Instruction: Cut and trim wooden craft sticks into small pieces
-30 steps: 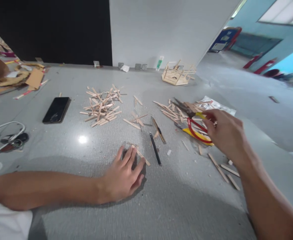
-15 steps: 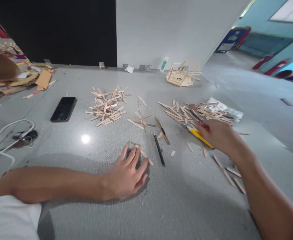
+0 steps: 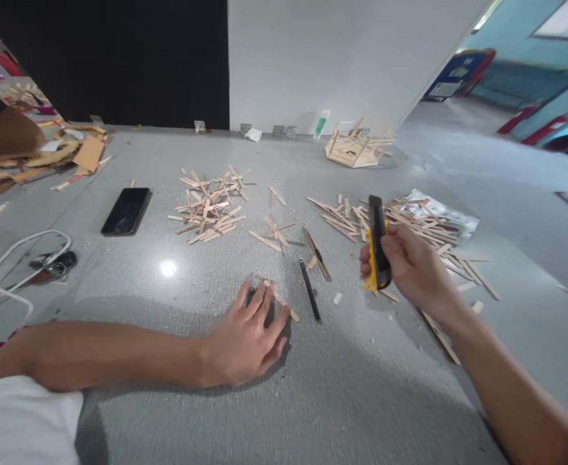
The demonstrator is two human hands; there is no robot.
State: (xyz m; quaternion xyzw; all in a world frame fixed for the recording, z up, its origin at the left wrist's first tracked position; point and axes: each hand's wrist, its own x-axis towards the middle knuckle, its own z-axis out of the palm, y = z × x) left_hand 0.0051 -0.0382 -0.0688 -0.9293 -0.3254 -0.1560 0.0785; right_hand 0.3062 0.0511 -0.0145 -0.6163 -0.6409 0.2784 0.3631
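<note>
Head view: nearest us, a white sleeve (image 3: 27,420) covers the upper end of our left arm, and our left hand (image 3: 248,339) rests palm down on the grey table (image 3: 323,413), fingers spread apart, its fingertips at a thin wooden stick (image 3: 286,307) lying flat. To its right and farther out, our right hand (image 3: 412,261) is clamped around a yellow-and-black cutter (image 3: 377,229), which stands nearly upright in the grip; we cannot tell whether its blade is out. Under the right wrist lies a partly hidden strip (image 3: 441,339). Between our hands lies a black pen (image 3: 310,290), with a small white scrap (image 3: 337,298) just beside it and a slim brown-and-black tool (image 3: 317,253) just beyond. Past our left forearm, a white cable (image 3: 54,231) runs by some keys (image 3: 57,263), and beyond them lies a phone (image 3: 126,211). Straight out from the left hand we see a loose stick pile (image 3: 209,208); beyond the right hand, more sticks (image 3: 424,223) lie against a printed packet (image 3: 462,223). Farther out, past the cutter, a small wooden frame (image 3: 352,155) stands near a green-and-white tube (image 3: 321,124), before a white panel (image 3: 313,58). Far beyond the left hand, a black panel (image 3: 119,58) adjoins it, with cardboard scraps (image 3: 89,154) to the left.
</note>
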